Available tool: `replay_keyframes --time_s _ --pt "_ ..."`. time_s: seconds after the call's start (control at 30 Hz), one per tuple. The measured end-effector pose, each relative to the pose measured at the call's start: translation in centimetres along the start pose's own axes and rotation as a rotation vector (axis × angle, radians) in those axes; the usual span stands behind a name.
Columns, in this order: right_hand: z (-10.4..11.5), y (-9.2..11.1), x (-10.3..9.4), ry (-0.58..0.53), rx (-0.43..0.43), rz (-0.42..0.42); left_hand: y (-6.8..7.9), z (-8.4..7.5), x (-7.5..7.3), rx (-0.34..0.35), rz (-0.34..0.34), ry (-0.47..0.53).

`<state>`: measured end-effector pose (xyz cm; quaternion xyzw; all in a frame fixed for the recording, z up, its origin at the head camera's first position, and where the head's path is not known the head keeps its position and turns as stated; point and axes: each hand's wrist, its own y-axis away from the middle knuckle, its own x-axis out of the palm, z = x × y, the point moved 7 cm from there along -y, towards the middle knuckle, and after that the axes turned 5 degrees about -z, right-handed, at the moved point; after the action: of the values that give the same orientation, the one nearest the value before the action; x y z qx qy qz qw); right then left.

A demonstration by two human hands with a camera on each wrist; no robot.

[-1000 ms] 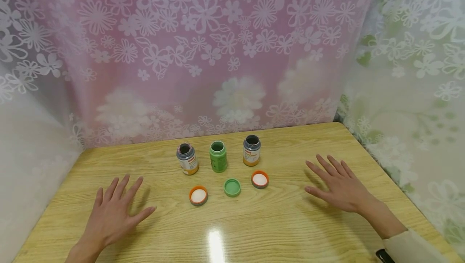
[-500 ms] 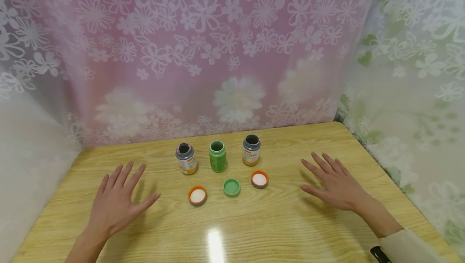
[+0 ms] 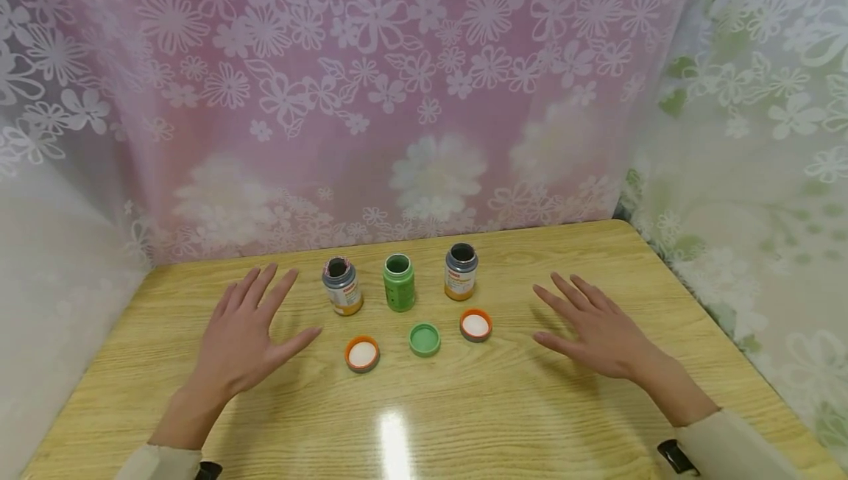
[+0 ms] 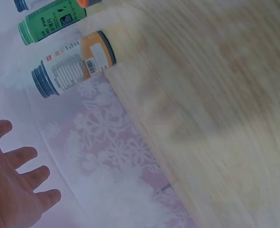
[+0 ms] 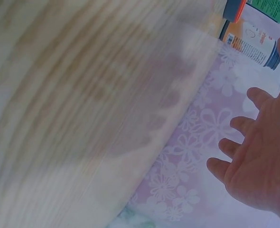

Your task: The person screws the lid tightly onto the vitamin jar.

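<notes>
My left hand (image 3: 241,340) hovers over the table with fingers spread, just left of a grey-topped bottle (image 3: 343,290) with a white and orange label. On the other side my right hand (image 3: 596,329) is likewise spread and holds nothing. Between them, a green bottle (image 3: 400,285) stands in the middle and a second grey bottle (image 3: 460,274) to its right, all uncapped. In front lie an orange-rimmed cap (image 3: 362,354), a green cap (image 3: 425,339) and another orange-rimmed cap (image 3: 475,325), insides up. The left wrist view shows the left grey bottle's label (image 4: 69,69) from the side.
The wooden table (image 3: 464,421) has its back edge against a pink flowered curtain (image 3: 424,97). A pale flowered curtain (image 3: 762,171) runs along the right side, and a whitish one (image 3: 59,230) along the left.
Both hands have moved inward and forward, the left one farther, coming close to the left bottle. Bottles and caps stay where they were.
</notes>
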<state>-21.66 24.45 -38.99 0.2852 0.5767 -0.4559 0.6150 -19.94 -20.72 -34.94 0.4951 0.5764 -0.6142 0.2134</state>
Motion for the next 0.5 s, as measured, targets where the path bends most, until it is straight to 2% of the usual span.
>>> replay_keyframes --time_s 0.5 --pt "1.5 -1.1 0.5 0.017 -0.028 0.004 -3.7 -3.2 1.4 0.054 0.026 0.036"
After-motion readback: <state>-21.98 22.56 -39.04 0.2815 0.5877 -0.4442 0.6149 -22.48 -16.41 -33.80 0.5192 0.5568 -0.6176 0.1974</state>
